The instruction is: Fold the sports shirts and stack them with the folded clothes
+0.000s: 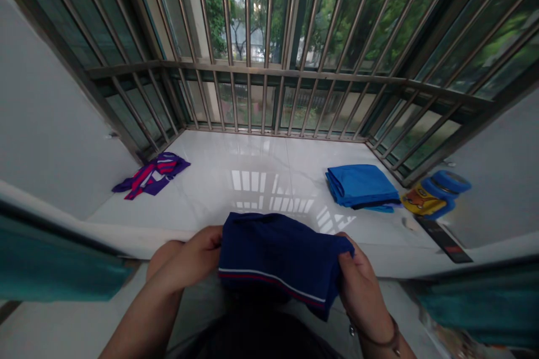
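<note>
My left hand [189, 261] and my right hand [360, 291] both grip a navy cloth garment [278, 255] at its opposite sides, holding it up in front of me. A white and red stripe runs along its lower edge. Ahead to the right, a folded blue cloth [360, 185] lies on the white tiled floor [252, 151], out of reach of either hand. Farther left on the tiles sits a crumpled purple cloth with red stripes [154, 175]. A thin bracelet circles my right wrist.
Metal window bars [269, 95] run along the far side of the floor and the right side. Near the right wall are a yellow printed item [421, 201], a blue rolled item [446, 188] and a dark strip [444, 240]. Teal fabric [50, 261] edges the lower left.
</note>
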`<state>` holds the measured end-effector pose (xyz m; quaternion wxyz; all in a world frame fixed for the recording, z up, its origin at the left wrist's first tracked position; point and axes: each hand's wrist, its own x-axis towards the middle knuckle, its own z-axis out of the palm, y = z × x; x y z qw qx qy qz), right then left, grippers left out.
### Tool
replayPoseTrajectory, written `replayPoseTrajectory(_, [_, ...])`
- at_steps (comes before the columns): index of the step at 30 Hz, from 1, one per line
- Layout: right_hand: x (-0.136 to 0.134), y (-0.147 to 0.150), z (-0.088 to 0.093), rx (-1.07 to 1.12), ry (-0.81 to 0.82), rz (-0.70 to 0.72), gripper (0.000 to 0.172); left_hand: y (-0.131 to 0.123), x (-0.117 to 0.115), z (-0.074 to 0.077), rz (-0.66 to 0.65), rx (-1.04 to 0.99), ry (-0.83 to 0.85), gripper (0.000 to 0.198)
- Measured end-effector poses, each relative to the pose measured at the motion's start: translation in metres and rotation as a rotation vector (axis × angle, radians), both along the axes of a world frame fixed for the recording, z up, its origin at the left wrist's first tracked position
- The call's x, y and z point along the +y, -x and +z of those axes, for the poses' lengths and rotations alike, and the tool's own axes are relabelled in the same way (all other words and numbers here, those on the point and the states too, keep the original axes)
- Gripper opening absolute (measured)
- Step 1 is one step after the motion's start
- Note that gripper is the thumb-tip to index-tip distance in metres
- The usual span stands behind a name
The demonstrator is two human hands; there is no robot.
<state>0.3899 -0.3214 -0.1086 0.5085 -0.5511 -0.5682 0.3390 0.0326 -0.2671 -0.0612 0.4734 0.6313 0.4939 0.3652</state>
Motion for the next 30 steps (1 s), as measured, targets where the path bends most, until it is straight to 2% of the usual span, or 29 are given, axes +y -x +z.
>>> replayPoseTrajectory(3, [-0.008,-0.010,0.020,-0.039,-0.056,0.029,0.041,0.009,-0.005,0.007,-0.179,0.085,-0.027,0.018])
replayPoseTrajectory(5, [-0.012,-0.011,0.034,-0.192,-0.186,0.052,0.037,0.011,-0.012,0.011,-0.265,0.144,-0.122,0.022])
replayPoseTrajectory(9, [-0.015,-0.005,0.053,-0.431,-0.393,-0.031,0.026,0.007,-0.025,0.010,-0.193,0.198,-0.325,0.008])
replayPoseTrajectory(11, [-0.015,0.001,0.057,-0.486,-0.439,-0.011,0.025,-0.001,-0.026,0.003,-0.230,0.207,-0.381,0.037])
replayPoseTrajectory(13, [-0.015,0.007,0.059,-0.520,-0.484,0.062,0.026,-0.017,-0.026,-0.006,-0.407,0.222,-0.425,0.071])
replayPoseTrajectory(15, [-0.014,0.013,0.060,-0.545,-0.510,0.136,0.028,-0.037,-0.027,-0.014,-0.612,0.238,-0.462,0.085])
replayPoseTrajectory(18, [-0.012,0.015,0.065,-0.547,-0.495,0.189,0.031,-0.065,-0.033,-0.022,-0.779,0.246,-0.461,0.072])
replayPoseTrajectory(22, [-0.011,0.006,0.073,-0.512,-0.475,0.221,0.031,-0.083,-0.037,-0.028,-0.774,0.234,-0.453,0.046])
replayPoseTrajectory(25, [-0.011,-0.005,0.076,-0.542,-0.463,0.207,0.032,-0.078,-0.034,-0.030,-0.709,0.195,-0.449,0.034])
replayPoseTrajectory(30, [-0.011,-0.023,0.073,-0.639,-0.474,0.147,0.025,-0.052,-0.029,-0.036,-0.595,0.125,-0.366,0.022])
